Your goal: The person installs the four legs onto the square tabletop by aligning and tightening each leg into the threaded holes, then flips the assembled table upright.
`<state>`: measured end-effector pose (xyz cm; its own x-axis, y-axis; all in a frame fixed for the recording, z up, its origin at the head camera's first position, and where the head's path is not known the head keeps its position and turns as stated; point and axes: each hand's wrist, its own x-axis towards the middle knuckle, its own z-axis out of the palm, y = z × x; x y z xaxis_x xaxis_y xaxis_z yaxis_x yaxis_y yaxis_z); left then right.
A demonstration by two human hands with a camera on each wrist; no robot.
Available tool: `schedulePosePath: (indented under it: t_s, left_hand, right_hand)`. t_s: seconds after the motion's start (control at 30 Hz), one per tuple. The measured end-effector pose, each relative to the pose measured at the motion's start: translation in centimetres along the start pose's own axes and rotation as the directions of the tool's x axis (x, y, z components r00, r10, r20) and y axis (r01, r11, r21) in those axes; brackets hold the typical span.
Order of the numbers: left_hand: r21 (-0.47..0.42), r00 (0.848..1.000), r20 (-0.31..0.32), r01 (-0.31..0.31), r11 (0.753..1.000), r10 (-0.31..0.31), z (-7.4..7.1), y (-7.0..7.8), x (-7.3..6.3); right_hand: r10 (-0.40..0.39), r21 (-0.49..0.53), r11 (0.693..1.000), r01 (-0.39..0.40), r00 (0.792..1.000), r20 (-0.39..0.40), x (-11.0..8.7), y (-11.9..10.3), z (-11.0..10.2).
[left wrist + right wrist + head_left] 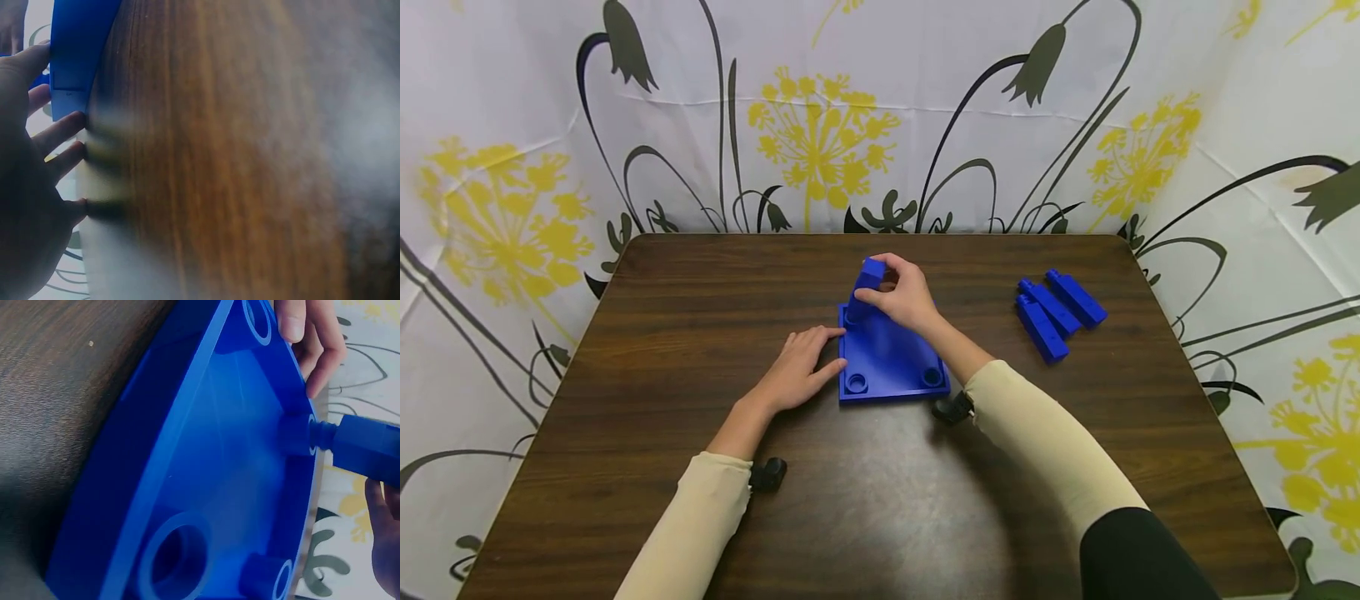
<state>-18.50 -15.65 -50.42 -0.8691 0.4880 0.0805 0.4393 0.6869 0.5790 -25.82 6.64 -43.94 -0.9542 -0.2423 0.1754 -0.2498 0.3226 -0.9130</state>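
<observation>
Cream cloth sleeves reach in from the near side of the tray, a shallow square of smooth, plastic-looking blue with a raised rim and hollow round sockets at its corners. Our left hand has its fingers stretched, thumb and index touching the tray's left side. Our right hand pinches a square-sided blue peg, slightly tilted, its narrow ridged tip at the tray's far-left socket. Right of the tray, well apart, three matching pegs lie close together on dark wood-grained tabletop. Beyond the tray hangs creased flower-printed cloth.
</observation>
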Motion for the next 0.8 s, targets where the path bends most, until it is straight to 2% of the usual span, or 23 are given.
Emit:
schedulePosePath:
  t_s: [0.17, 0.37, 0.47, 0.8]
  left_hand:
    - [0.003, 1.000, -0.004, -0.005, 1.000, 0.005, 0.1, 0.1, 0.0]
    - [0.000, 1.000, -0.004, -0.010, 1.000, 0.010, -0.1, 0.2, 0.1]
    - [0.001, 1.000, -0.005, -0.012, 1.000, 0.012, -0.1, 0.2, 0.1]
    - [0.001, 1.000, 0.005, -0.010, 1.000, 0.010, -0.1, 0.1, 0.2]
  right_hand:
    - [-0.032, -0.146, 0.989, 0.040, 0.998, 0.057, 0.1, -0.6, 0.7]
    - [-0.039, -0.222, 0.973, 0.061, 0.994, 0.101, 0.5, -0.8, 1.1]
    - [-0.024, -0.218, 0.975, 0.048, 0.994, 0.110, 0.7, -0.9, 1.1]
    - [0.016, -0.098, 0.995, 0.001, 0.985, 0.171, 1.3, -0.7, 0.7]
